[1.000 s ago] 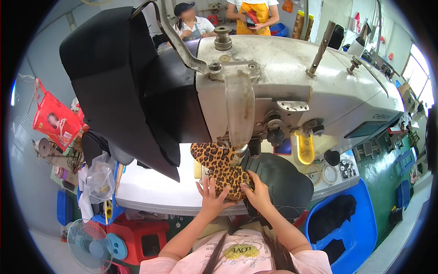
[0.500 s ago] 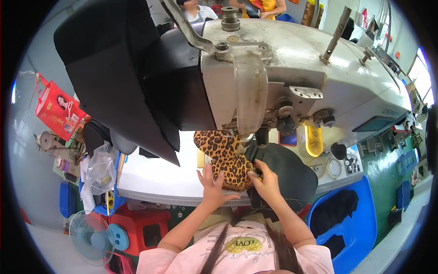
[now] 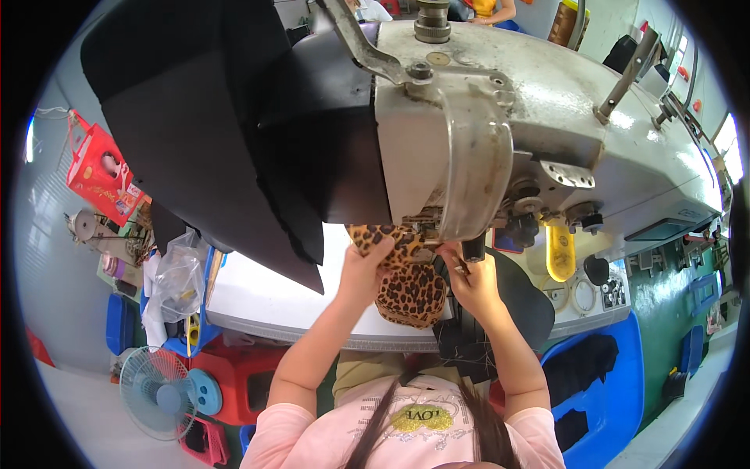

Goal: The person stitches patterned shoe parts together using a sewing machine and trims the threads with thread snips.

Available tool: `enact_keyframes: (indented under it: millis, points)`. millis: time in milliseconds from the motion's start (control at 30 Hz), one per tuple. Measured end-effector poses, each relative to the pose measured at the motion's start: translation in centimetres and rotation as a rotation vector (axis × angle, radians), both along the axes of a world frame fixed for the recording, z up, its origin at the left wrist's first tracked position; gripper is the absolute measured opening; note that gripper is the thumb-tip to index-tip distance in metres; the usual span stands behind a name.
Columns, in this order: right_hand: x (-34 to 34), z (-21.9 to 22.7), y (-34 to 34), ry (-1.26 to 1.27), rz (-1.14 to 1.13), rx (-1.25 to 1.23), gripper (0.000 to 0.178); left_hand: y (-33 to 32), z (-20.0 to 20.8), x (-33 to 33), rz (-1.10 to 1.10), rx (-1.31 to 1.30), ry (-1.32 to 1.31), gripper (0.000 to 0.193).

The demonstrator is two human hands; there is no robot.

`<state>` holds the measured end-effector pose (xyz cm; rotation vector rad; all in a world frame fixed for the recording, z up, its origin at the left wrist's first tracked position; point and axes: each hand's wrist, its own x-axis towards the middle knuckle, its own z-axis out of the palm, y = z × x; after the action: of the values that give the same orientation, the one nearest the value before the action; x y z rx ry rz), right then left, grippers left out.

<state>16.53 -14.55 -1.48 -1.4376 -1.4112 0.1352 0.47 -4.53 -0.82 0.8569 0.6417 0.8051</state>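
Note:
Leopard-print fabric (image 3: 412,295) lies below the head of a large white sewing machine (image 3: 547,94), its upper part reaching under the needle area. My left hand (image 3: 363,273) grips that upper part from the left, thumb on top. Close by the needle area on the right is my right hand (image 3: 475,285), its fingers drawn together around something small and dark that I cannot make out. Black material (image 3: 519,293) spreads beneath and beside my right hand, with loose threads on its lower part. The machine head hides the needle and the fabric's far edge.
A blue tub (image 3: 625,383) with black pieces stands at the lower right. To the left are a fan (image 3: 160,395), a red stool (image 3: 234,383) and a clear plastic bag (image 3: 180,273). Black sheeting (image 3: 195,117) hangs over the machine's left end.
Both hands have moved up toward the needle area. My left hand, open before, now grips the leopard-print fabric; my right hand has left its lower edge. The view has shifted slightly.

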Motion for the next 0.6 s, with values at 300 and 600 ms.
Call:
enact_keyframes:
  millis: [300, 600]
  points:
    - [0.1, -0.8, -0.1, -0.111, -0.028, 0.074, 0.033, 1.3, 0.2, -0.3, -0.054, 0.267, 0.104, 0.013]
    - [0.6, -1.8, -0.8, -0.045, -0.064, 0.174, 0.026, 1.3, 2.1, -0.3, -0.041, 0.467, 0.260, 0.010]
